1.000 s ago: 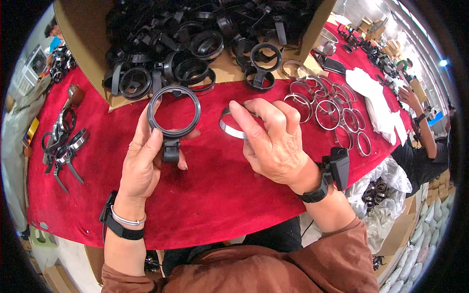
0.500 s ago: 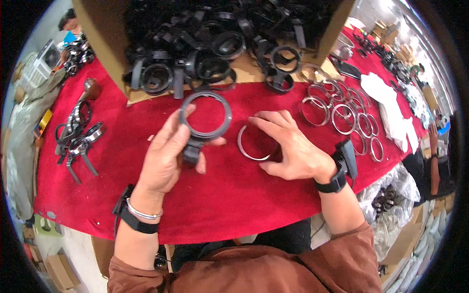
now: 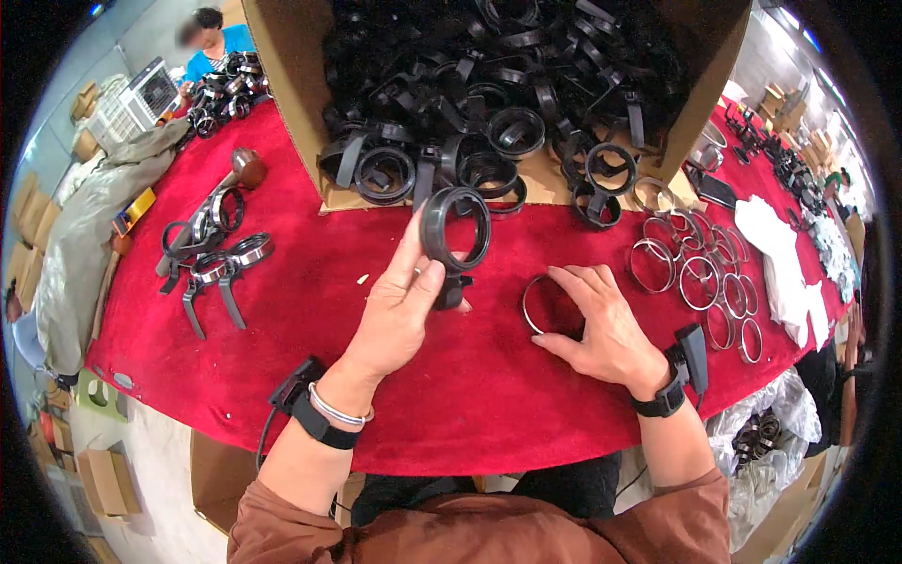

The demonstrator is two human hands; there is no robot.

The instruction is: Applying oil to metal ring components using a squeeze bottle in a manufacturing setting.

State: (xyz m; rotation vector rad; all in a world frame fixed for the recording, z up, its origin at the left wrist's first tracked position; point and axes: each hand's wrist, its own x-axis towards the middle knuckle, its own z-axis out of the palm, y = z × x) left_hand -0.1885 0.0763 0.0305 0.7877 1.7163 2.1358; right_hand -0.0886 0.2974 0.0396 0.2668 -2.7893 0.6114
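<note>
My left hand (image 3: 399,310) holds a black plastic ring clamp (image 3: 455,232) upright above the red cloth (image 3: 310,320), gripping it by its lower tab. My right hand (image 3: 606,329) rests on the cloth with its fingers spread over a thin silver metal ring (image 3: 537,303), touching it. The black clamp and the silver ring are apart, the clamp a little to the left and higher.
A cardboard box (image 3: 291,103) full of black ring clamps (image 3: 489,113) stands at the back. Several loose silver rings (image 3: 700,277) lie at the right by white cloths (image 3: 780,263). Assembled clamps (image 3: 216,258) lie at the left. Another person (image 3: 209,38) sits far left.
My right hand has lowered the silver ring onto the cloth and spread over it. My left hand has turned the black clamp more edge-on and raised it slightly.
</note>
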